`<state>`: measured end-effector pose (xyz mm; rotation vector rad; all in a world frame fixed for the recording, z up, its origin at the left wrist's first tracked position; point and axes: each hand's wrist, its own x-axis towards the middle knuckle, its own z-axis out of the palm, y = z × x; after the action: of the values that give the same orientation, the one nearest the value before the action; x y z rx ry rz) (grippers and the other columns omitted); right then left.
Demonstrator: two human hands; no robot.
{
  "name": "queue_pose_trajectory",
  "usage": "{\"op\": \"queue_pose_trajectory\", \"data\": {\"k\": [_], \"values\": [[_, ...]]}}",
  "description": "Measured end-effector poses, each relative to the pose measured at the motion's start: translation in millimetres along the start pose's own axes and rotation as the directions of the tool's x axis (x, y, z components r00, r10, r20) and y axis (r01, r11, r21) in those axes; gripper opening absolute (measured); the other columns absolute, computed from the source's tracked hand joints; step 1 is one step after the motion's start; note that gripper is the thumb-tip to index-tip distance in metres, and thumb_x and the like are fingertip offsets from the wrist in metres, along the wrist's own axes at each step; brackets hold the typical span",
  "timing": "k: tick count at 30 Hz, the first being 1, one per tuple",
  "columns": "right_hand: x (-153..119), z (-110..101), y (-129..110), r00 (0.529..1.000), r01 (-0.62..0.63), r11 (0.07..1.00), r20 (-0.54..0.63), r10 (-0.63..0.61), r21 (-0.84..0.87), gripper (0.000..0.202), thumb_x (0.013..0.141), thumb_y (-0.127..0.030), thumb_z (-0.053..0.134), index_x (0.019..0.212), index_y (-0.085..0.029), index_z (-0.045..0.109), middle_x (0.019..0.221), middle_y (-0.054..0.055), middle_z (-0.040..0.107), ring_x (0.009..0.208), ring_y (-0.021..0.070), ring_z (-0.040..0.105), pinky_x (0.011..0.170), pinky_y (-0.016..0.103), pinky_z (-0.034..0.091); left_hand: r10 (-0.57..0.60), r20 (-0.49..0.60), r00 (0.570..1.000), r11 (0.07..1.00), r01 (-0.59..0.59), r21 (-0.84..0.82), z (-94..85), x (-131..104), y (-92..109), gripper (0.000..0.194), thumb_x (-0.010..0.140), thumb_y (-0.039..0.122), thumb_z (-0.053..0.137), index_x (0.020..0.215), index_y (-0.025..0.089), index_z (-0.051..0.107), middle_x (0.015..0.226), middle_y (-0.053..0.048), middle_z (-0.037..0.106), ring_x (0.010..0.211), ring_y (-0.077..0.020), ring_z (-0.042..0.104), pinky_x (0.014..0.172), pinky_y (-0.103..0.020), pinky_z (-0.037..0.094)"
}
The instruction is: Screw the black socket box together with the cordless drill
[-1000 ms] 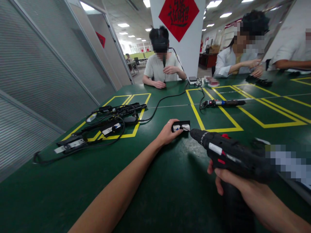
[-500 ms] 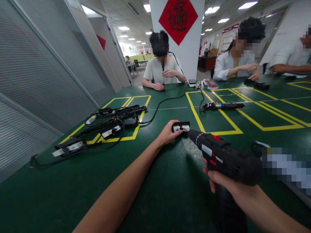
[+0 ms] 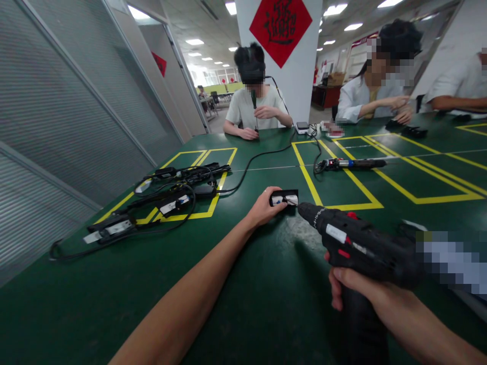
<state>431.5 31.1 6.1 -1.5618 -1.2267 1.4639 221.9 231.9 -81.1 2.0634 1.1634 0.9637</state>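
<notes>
My left hand [image 3: 265, 207] grips a small black casing [image 3: 292, 193] with white parts inside, holding it on the green table. Its thumb lies along the near side of the casing. In my right hand [image 3: 352, 284] is a black cordless drill [image 3: 365, 243] with red switches, the fingers wrapped round its grip. The drill's chuck points left at the casing, and a thin bit reaches toward its right end. Whether the bit touches a screw is too small to tell.
Black casings with cables [image 3: 175, 200] lie in a yellow-taped area on the left. A pen-like electric tool [image 3: 353, 163] lies to the right. Across the green table [image 3: 243, 284] a person [image 3: 262, 109] holds a screwdriver upright; another person [image 3: 375, 99] sits at the right.
My right hand and the drill have shifted slightly right and down, the chuck a little farther from my left thumb. My left hand keeps its hold on the casing.
</notes>
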Motion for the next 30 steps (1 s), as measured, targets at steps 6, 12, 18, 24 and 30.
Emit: {"op": "queue_pose_trajectory", "data": {"k": [6,12,18,24,30], "values": [[3,-4,7,0.997,-0.028,0.998,0.068,0.024,0.055,0.019,0.084,-0.036,0.051,0.089,-0.024,0.064,0.057,-0.002,0.066,0.062,0.0202,0.061,0.065,0.033,0.044,0.009,0.004,1.000,1.000,-0.009,0.010,1.0,0,-2,0.045,0.077,0.036,0.062,0.117,0.018,0.050,0.110,-0.008,0.057,0.098,-0.0202,0.056,0.087,-0.035,0.046],[-1,-3,6,0.999,-0.035,0.991,0.019,0.033,0.128,0.015,0.082,-0.032,0.055,0.080,-0.023,0.067,0.058,-0.002,0.065,0.058,0.0181,0.058,0.062,0.031,0.043,0.016,-0.004,1.000,1.000,-0.016,0.019,0.6,0,-3,0.046,0.077,0.038,0.062,0.117,0.018,0.050,0.109,-0.007,0.057,0.096,-0.0199,0.056,0.086,-0.034,0.046],[2,-3,5,0.999,0.007,0.991,0.031,-0.011,0.136,0.014,0.083,-0.032,0.056,0.089,-0.023,0.065,0.060,-0.003,0.065,0.057,0.0178,0.060,0.062,0.030,0.042,0.000,0.007,1.000,1.000,0.000,0.008,-0.1,0,-1,0.046,0.076,0.037,0.062,0.117,0.018,0.050,0.107,-0.007,0.058,0.093,-0.0190,0.057,0.083,-0.033,0.047],[6,-6,12,0.999,0.033,0.991,0.021,-0.037,0.132,0.021,0.082,-0.034,0.056,0.099,-0.023,0.064,0.064,-0.003,0.067,0.061,0.0191,0.062,0.069,0.032,0.044,0.010,-0.002,1.000,1.000,-0.010,0.007,0.3,-1,0,0.045,0.076,0.036,0.063,0.116,0.018,0.051,0.109,-0.007,0.058,0.097,-0.0200,0.056,0.087,-0.034,0.046],[6,-11,12,0.997,0.072,0.993,0.016,-0.074,0.090,0.022,0.079,-0.038,0.060,0.097,-0.025,0.063,0.087,0.001,0.071,0.050,0.0158,0.059,0.059,0.033,0.044,-0.012,0.018,1.000,1.000,0.012,0.006,-1.4,-2,3,0.046,0.076,0.035,0.062,0.117,0.018,0.050,0.108,-0.007,0.058,0.095,-0.0197,0.057,0.086,-0.034,0.047]]}}
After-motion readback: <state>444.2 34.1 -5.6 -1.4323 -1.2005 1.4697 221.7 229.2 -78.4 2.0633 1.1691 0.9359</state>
